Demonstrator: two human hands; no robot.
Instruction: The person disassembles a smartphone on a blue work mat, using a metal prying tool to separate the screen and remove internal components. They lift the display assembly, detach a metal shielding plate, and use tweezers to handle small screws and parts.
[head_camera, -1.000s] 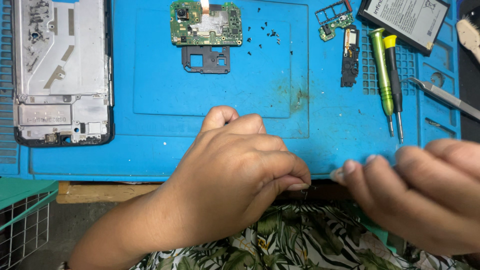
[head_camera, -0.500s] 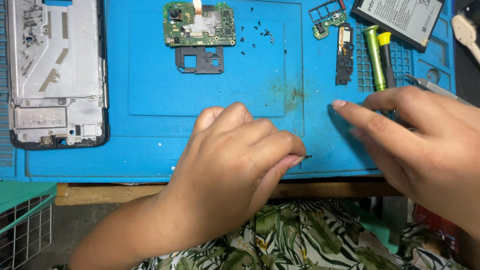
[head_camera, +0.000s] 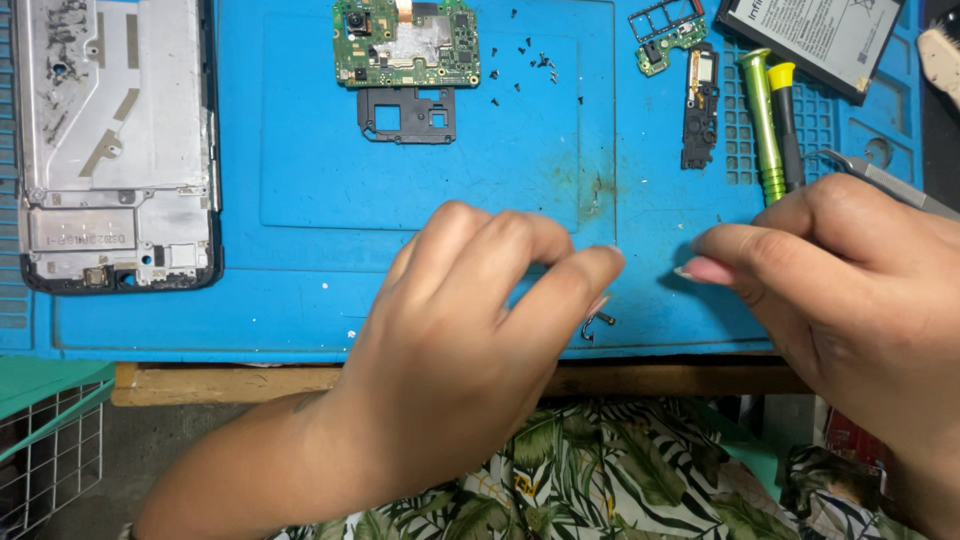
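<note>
My left hand (head_camera: 480, 330) hovers low over the front of a blue work mat (head_camera: 300, 200), its fingers curled and the fingertips pointing right. A tiny dark bent metal piece (head_camera: 597, 322) lies on the mat just under those fingertips. My right hand (head_camera: 850, 290) comes in from the right with its fingers held together. Its pink-nailed tips stop a short gap from the left fingertips. I see nothing held in either hand.
A bare phone frame (head_camera: 110, 140) lies at the mat's left. A green circuit board (head_camera: 405, 45), a black bracket (head_camera: 405, 115) and loose screws (head_camera: 530, 65) sit at the top. A battery (head_camera: 810, 35), two screwdrivers (head_camera: 765, 130) and tweezers (head_camera: 880, 180) lie right. A green wire basket (head_camera: 40, 430) stands bottom left.
My right hand has risen from the mat's front edge to beside the left fingertips. My left hand shifted slightly right and up, uncovering the small metal piece.
</note>
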